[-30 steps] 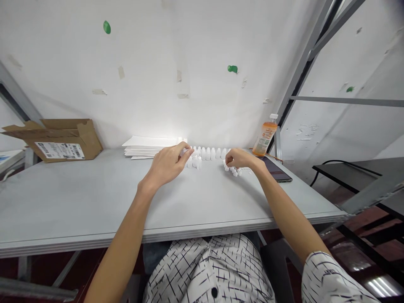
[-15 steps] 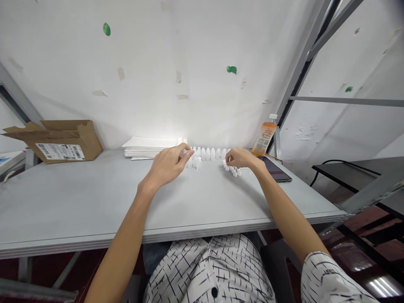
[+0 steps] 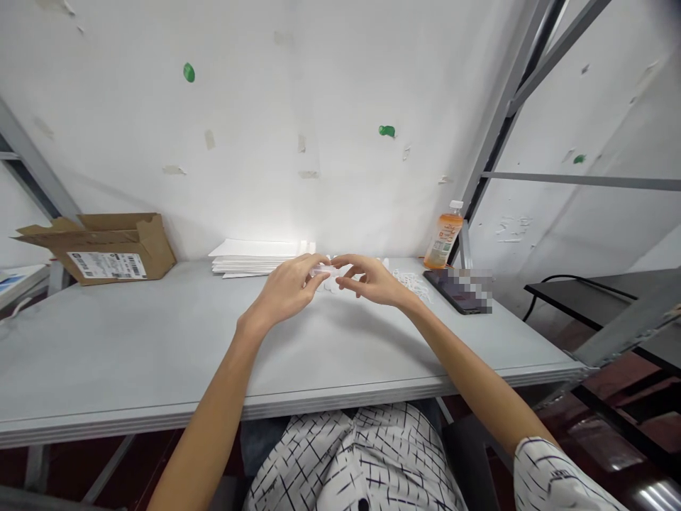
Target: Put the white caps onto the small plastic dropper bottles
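My left hand is closed on a small white bottle, raised a little over the grey table. Close beside it on the right, my right hand has its fingertips near the bottle's end; what they hold, if anything, is too small to make out. Other small white bottles stand behind and beneath the hands, mostly hidden by them. A spread of small white pieces lies to the right of my right hand.
A stack of white sheets or flat boxes lies at the back, left of my hands. The open cardboard box is at the far left. At the right are an orange drink bottle and a dark phone or tablet.
My right hand has moved left from the small white pieces to my left hand. The view has tilted slightly, and the row of bottles is now mostly covered by my hands.
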